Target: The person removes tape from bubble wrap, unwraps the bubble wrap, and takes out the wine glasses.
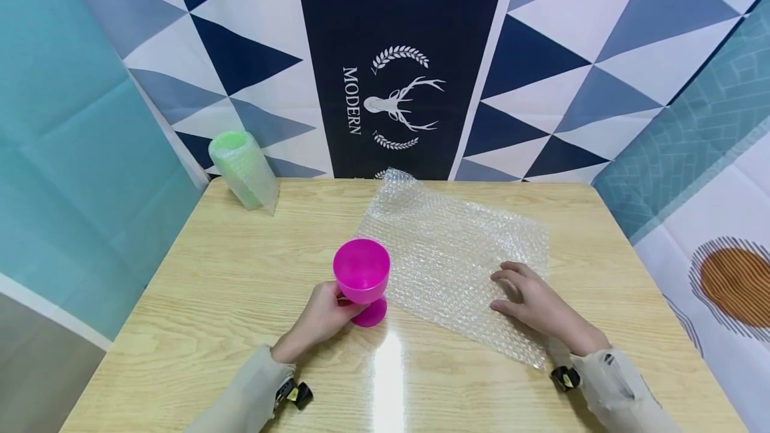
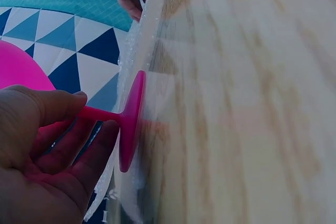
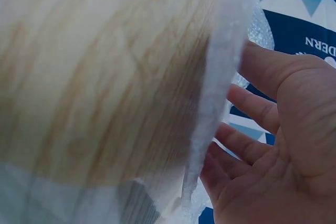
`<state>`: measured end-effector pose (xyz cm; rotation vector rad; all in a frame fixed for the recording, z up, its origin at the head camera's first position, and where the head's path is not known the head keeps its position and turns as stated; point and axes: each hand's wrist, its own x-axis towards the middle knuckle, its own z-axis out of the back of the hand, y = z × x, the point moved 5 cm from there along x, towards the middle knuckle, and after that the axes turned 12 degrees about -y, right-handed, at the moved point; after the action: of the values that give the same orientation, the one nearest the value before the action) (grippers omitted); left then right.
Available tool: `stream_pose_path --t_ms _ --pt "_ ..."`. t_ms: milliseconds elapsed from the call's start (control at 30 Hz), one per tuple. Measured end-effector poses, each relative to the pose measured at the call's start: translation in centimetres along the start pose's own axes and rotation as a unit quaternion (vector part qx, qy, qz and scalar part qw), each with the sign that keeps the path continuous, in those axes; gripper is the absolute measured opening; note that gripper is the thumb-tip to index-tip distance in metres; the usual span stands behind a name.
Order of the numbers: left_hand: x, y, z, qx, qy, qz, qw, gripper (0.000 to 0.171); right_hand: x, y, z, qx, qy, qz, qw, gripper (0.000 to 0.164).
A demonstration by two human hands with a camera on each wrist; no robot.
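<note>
In the head view, my left hand (image 1: 325,316) pinches a bright pink goblet (image 1: 362,271) by its stem. The left wrist view has the thumb and fingers around the stem, just above the round foot (image 2: 132,121), which is right at the tabletop. The goblet's bowl faces up and nothing shows inside it. A clear sheet of bubble wrap (image 1: 445,252) lies flat to the right of the goblet. Over the right part of that sheet is my right hand (image 1: 532,303), fingers spread and loosely bent, fingertips (image 3: 215,150) right at the wrap, gripping nothing.
At the back left corner of the wooden table (image 1: 240,272) a green cylindrical item (image 1: 243,169) stands wrapped in bubble wrap. A patterned cloth (image 1: 397,85) hangs behind the table's back edge, and the wrap's far corner reaches up to it.
</note>
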<state>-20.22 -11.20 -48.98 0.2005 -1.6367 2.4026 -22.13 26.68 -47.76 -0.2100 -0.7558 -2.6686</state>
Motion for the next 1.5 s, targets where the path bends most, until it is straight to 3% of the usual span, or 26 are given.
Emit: stream_pose_path --t_ms 400,633,933,1400,1500 --pt "0.1 -0.1 0.5 0.013 0.002 -0.004 0.9999 0.023 0.1 0.1 0.2 -0.005 0.003 0.003 1.0 0.046" --pt "0.6 -0.1 1.2 0.01 0.0 0.019 0.9998 0.027 0.2 0.0 0.1 -0.004 -0.001 0.002 1.0 0.045" --pt "0.8 -0.2 1.9 0.021 0.0 0.02 0.9996 0.028 0.0 0.0 0.1 0.003 -0.003 -0.002 1.0 0.045" --pt "2.4 -0.6 4.5 0.026 -0.027 0.001 0.9993 0.023 0.1 -0.3 0.2 0.012 0.008 -0.005 1.0 0.047" --pt "2.8 -0.7 5.3 0.024 -0.03 0.011 0.9992 0.02 0.1 -0.3 0.2 0.015 0.01 -0.006 1.0 0.048"
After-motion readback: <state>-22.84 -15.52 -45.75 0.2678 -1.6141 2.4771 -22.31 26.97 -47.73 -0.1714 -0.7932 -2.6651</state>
